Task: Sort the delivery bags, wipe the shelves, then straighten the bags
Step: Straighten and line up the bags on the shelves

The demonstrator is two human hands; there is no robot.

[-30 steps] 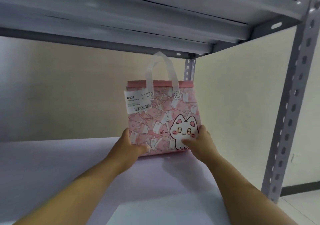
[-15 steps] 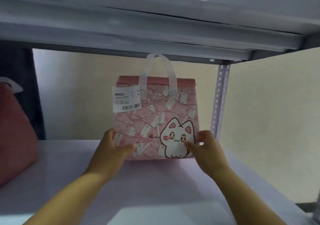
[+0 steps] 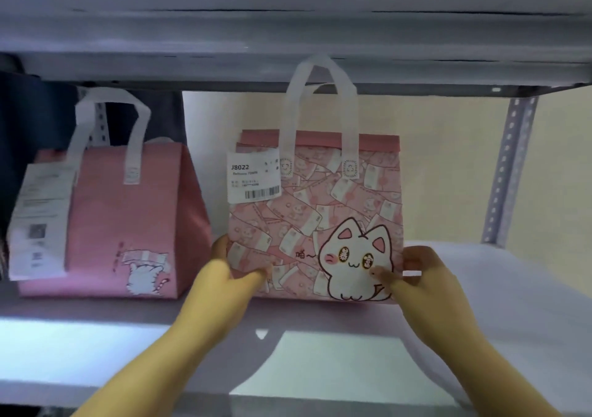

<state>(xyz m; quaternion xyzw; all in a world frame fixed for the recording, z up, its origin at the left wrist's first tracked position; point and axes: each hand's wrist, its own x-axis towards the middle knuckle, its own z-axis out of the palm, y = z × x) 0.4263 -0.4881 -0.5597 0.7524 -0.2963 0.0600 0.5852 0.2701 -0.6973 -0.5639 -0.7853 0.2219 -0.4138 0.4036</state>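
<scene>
The left hand [image 3: 227,275] pinches the cat-print bag [image 3: 320,218] at its 7 o'clock corner, and the right hand [image 3: 423,275] pinches it at 5 o'clock. The bag stands upright on the shelf [image 3: 499,291], apart from a pink bag [image 3: 134,224] at 9 o'clock. Straightening seems under way. Whether the shelves have been wiped cannot be told, and the pink bag's label [image 3: 38,221] is blurred.

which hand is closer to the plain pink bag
Left. The left hand grips the cat bag's lower-left corner, beside the plain pink bag; the right hand grips its lower-right corner.
</scene>
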